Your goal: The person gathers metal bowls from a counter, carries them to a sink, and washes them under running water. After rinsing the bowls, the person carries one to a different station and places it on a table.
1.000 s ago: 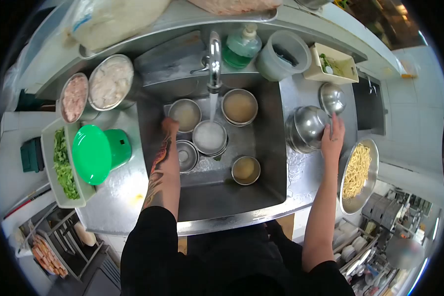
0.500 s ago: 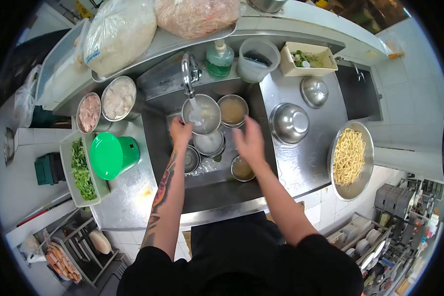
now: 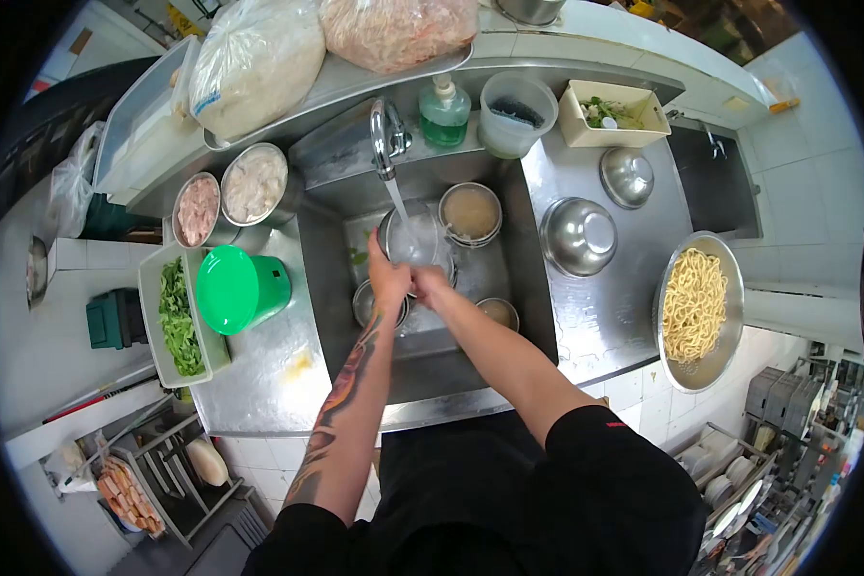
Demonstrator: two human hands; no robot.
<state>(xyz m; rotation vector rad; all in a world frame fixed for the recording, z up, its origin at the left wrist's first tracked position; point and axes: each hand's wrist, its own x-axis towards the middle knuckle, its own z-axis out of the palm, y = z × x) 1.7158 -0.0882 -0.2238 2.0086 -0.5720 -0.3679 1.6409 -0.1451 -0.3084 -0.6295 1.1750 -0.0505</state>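
Water runs from the faucet (image 3: 386, 144) into a metal bowl (image 3: 413, 233) in the sink (image 3: 355, 370). My left hand (image 3: 389, 276) is closed on the bowl's lower left rim. Close beside it, my right hand (image 3: 430, 285) is closed at the bowl's lower edge; whether it grips the rim or something small is hidden. Right of this bowl stands a metal container of cloudy liquid (image 3: 470, 213). A small metal bowl (image 3: 363, 302) lies partly behind my left wrist, and another (image 3: 499, 313) sits by my right forearm.
Left of the sink are a green container (image 3: 228, 290), a tub of leafy greens (image 3: 178, 322) and two containers of meat (image 3: 198, 209). Upturned bowls (image 3: 578, 237) and a colander of noodles (image 3: 696, 307) stand to the right. A soap bottle (image 3: 444, 115) is behind the sink.
My right hand has moved left and down to beside my left hand and has closed. The bowl under the faucet sits lower. The whole view has shifted slightly.
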